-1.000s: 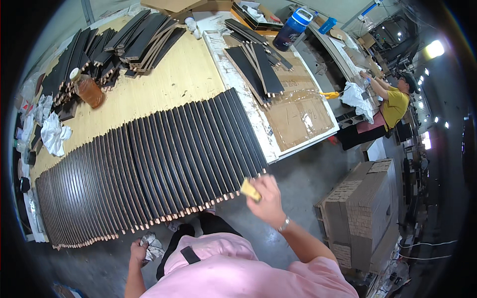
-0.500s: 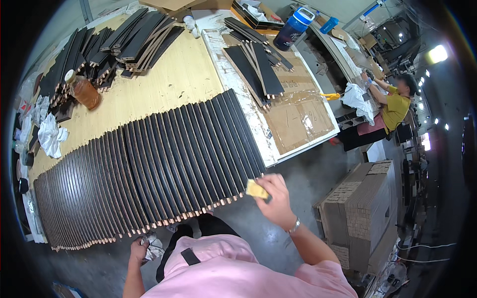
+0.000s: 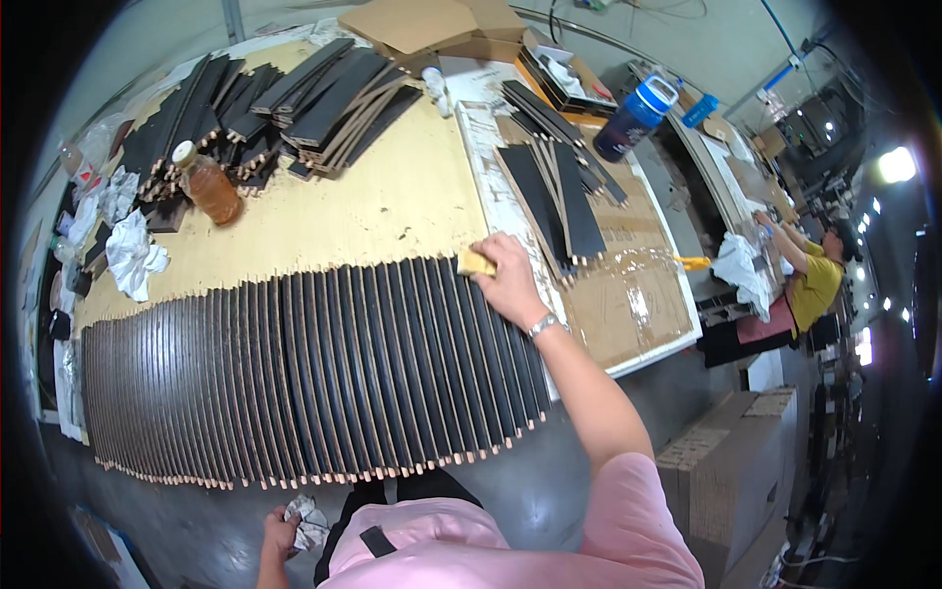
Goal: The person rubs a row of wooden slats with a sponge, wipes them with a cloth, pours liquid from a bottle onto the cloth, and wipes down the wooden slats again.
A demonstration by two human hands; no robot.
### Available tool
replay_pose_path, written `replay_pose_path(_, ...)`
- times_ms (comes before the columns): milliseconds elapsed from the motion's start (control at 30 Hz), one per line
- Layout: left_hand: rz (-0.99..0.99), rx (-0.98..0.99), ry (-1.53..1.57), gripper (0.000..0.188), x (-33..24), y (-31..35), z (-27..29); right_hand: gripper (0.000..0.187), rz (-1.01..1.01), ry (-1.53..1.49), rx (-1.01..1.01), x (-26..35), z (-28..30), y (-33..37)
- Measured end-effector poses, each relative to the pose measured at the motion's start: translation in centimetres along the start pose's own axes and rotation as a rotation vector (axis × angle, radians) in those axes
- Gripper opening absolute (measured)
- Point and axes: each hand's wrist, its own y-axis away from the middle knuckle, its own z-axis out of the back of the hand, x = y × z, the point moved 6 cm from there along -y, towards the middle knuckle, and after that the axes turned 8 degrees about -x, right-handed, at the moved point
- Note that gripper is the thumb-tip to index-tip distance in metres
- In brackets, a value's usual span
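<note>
A long row of dark slats [image 3: 324,378] with pale dowel-like ends lies side by side on the light wooden table. My right hand [image 3: 506,279] is closed on a yellow sponge [image 3: 477,263], which sits at the far ends of the slats near the row's right side. Below the near edge of the row, my left hand [image 3: 280,535] grips a crumpled white cloth [image 3: 308,523] with grey marks. Part of the left hand's fingers is hidden by the cloth.
Stacked dark slats [image 3: 343,103] and an amber bottle [image 3: 208,187] stand farther back. More slats [image 3: 554,201] lie on cardboard [image 3: 628,294] at right, near a blue-lidded jug [image 3: 636,120]. A co-worker [image 3: 814,280] in yellow stands beyond; stacked cartons [image 3: 731,471] are at lower right.
My right hand has moved with the sponge from the near ends of the slats to their far ends. The left hand still holds the cloth below the row. The view has shifted.
</note>
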Motion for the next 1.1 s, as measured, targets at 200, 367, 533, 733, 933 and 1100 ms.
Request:
replay_pose_path(200, 0.117, -0.061, 0.256, 0.023, 1.1, 3.8, -0.5, 0.035, 0.021, 0.060, -0.137, 0.2, -2.1, -6.5)
replay_pose_path(367, 0.135, -0.130, 0.292, 0.025, 1.7, 4.4, -1.1, 0.033, 0.220, -0.203, 0.342, 10.0, -2.8, 4.0)
replay_pose_path(533, 0.089, -0.135, 0.265, 0.028, 2.4, 3.4, -1.9, 0.041, 0.250, -0.100, 0.240, 8.9, -5.8, -0.2)
replay_pose_path(733, 0.143, -0.137, 0.272, 0.027, 1.6, 3.1, -2.3, 0.038, 0.178, 0.010, -0.006, 5.4, -9.0, -8.8)
replay_pose_path(933, 0.127, -0.145, 0.275, 0.025, -0.8, 4.5, -2.7, 0.040, 0.136, -0.095, 0.099, 6.2, -5.2, 0.0)
replay_pose_path(1100, 0.151, -0.113, 0.289, 0.024, 1.3, 3.2, -3.5, 0.040, 0.201, -0.174, 0.309, 11.3, 3.3, 14.2)
